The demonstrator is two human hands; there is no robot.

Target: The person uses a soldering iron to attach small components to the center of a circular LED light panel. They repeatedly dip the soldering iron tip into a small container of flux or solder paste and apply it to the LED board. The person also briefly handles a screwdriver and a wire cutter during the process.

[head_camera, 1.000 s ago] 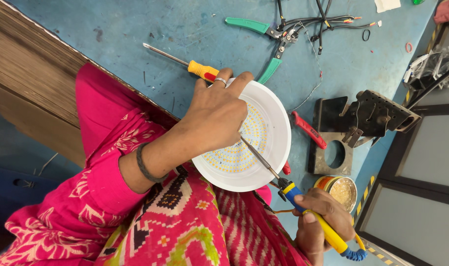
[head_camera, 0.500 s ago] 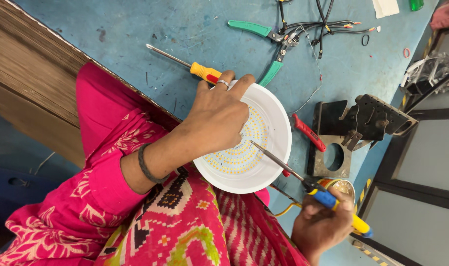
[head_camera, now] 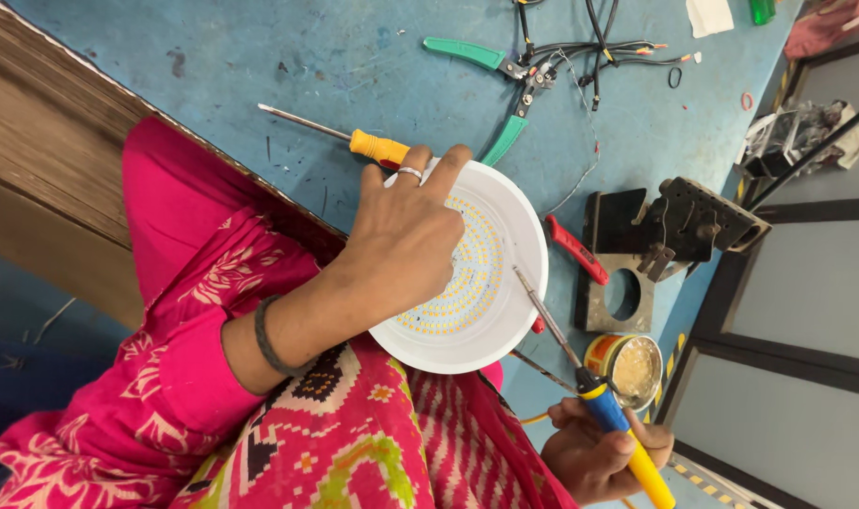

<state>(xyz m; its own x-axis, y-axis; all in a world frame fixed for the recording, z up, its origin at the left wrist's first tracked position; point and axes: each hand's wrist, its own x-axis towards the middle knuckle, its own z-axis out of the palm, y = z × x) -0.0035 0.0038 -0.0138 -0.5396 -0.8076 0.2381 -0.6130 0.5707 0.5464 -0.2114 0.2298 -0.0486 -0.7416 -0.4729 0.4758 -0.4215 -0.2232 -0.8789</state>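
Hands grip a white lamp disc (head_camera: 490, 283) and soldering iron (head_camera: 599, 401) over a blue workbench (head_camera: 260, 57).

From my remote seat, the head view looked evenly and brightly lit, with soft overhead light and no harsh hot spots. The blue table (head_camera: 260, 66) showed only faint, diffuse shadows under the tools. A soft shadow fell beneath my left hand (head_camera: 406, 240) onto the white round lamp disc (head_camera: 500, 283), whose rim read bright but not blown out. The small tin (head_camera: 627, 368) gave a dull sheen. Focus was sharp across the centre; my right hand (head_camera: 599, 457) near the bottom edge was slightly softer. The lower left corner was dim. The frame was tilted, and lines at the right edge slanted, though I saw little bending.
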